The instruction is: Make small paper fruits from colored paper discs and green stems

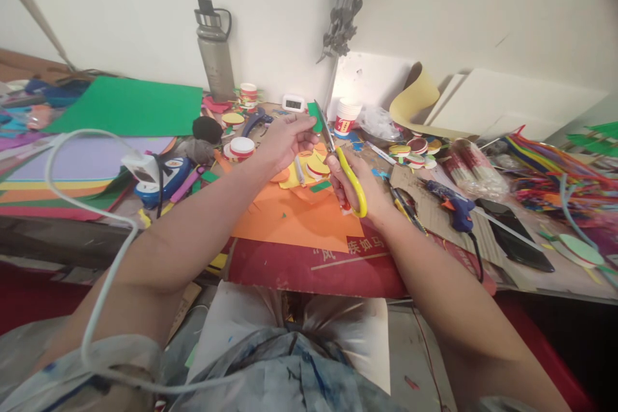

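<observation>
Pinched in the fingers of my left hand [294, 136] is a small strip of green paper [315, 114]. My right hand [360, 183] grips yellow-handled scissors [351, 174], their blades pointing up beside the strip's right edge. Whether the blades touch the paper I cannot tell. Beneath both hands lies a sheet of orange paper [294, 222], bearing yellow paper pieces, a round yellow-topped piece [317, 167] and another green strip [321, 187]. The orange sheet rests on a red board [290, 268] with printed characters.
At the left are a green sheet [130, 106], stacked coloured paper [96, 158] and a power strip [167, 180]. A bottle [215, 55] and a paper cup [346, 117] stand at the back. A glue gun [454, 206] and a phone [514, 235] lie right. A white cable [116, 257] crosses my left arm.
</observation>
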{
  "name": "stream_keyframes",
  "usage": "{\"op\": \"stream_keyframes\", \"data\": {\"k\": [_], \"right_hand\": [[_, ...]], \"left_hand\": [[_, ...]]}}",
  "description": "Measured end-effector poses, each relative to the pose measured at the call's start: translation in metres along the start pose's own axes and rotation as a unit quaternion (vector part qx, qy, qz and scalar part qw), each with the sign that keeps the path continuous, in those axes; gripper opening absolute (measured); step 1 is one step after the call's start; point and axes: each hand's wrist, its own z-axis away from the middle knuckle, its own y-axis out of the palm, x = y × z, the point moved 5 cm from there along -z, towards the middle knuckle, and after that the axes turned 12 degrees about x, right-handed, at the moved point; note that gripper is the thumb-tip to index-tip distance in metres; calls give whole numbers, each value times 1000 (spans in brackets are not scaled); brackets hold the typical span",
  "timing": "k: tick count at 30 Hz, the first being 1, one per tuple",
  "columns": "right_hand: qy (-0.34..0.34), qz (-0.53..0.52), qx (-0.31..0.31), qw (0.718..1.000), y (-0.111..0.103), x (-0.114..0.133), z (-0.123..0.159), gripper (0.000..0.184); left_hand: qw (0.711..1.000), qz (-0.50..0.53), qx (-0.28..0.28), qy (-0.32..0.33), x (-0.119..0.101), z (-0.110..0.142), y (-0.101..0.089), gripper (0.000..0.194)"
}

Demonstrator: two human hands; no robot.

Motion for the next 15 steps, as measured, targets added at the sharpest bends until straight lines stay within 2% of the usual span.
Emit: {"op": "stream_keyframes", "data": {"k": [15], "right_hand": [[16, 32, -14, 999, 2, -2, 0, 57]], "left_hand": [[1000, 18, 15, -6, 4, -1, 1, 24]]}}
